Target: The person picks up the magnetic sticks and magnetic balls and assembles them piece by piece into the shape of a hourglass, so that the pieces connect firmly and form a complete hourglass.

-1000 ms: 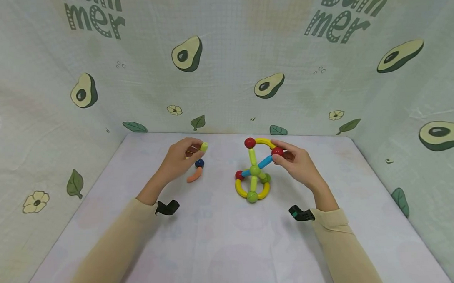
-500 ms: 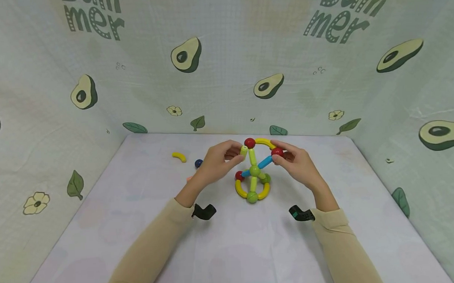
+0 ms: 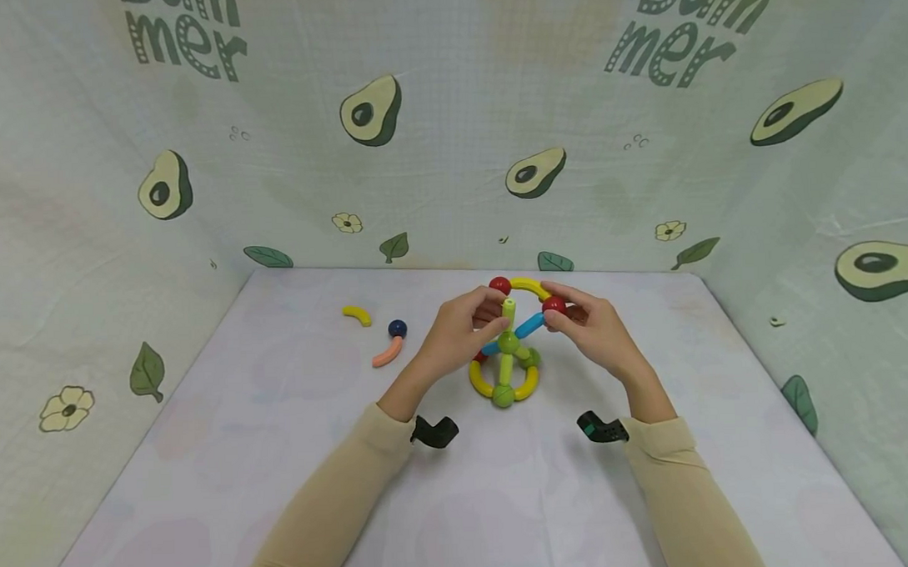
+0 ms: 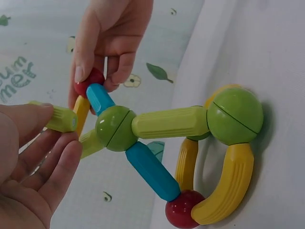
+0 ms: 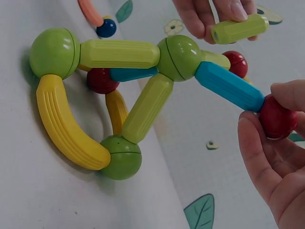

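A magnetic ball-and-rod structure stands on the table, its upper green ball (image 3: 508, 342) joining light green and blue rods (image 5: 231, 86). At its base, yellow curved rods (image 5: 64, 124) link green and red balls in a ring. My left hand (image 3: 459, 329) pinches a loose light green rod (image 5: 240, 28) between thumb and fingers. This rod hovers close to the upper green ball, apart from it in the right wrist view. On the right side, my right hand (image 3: 594, 329) grips a red ball (image 5: 278, 117) at the outer end of a blue rod.
Left of the structure, a navy ball (image 3: 397, 328) touches an orange curved rod (image 3: 387, 352) on the table. Farther left lies a yellow curved rod (image 3: 357, 314). A printed cloth wall (image 3: 451, 192) rises behind the table's back edge.
Carrying the light green rod, my left hand has moved right from beside the loose pieces to the structure. My right hand has stayed on the red ball.
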The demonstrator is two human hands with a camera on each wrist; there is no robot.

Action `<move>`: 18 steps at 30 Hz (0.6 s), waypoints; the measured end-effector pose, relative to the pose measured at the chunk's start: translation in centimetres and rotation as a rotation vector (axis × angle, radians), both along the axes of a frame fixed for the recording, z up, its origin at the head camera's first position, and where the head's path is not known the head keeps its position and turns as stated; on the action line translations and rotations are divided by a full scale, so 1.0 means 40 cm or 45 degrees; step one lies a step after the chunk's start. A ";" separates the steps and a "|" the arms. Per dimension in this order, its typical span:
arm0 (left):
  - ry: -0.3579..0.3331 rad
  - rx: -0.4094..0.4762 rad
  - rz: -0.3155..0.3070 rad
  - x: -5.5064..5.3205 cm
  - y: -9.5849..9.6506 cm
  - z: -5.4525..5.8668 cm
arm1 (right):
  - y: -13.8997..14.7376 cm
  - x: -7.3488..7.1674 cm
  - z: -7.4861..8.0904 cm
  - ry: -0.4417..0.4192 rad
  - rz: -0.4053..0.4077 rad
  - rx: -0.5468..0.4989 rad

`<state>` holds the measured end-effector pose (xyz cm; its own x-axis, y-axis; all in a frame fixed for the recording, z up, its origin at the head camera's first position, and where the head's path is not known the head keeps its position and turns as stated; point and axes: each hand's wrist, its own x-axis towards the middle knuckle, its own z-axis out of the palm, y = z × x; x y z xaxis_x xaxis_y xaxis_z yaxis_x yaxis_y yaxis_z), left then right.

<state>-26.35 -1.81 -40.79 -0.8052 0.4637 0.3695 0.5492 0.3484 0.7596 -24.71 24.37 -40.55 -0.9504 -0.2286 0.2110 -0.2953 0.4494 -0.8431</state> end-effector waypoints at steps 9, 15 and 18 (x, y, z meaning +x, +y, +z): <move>-0.018 -0.015 0.015 0.000 0.006 -0.016 | 0.000 -0.004 -0.007 -0.026 -0.010 0.006; 0.002 -0.024 0.030 -0.007 0.007 -0.027 | 0.001 -0.006 -0.009 -0.023 -0.012 0.021; 0.012 -0.028 0.027 -0.008 0.011 -0.027 | 0.003 -0.009 -0.010 -0.022 -0.015 0.025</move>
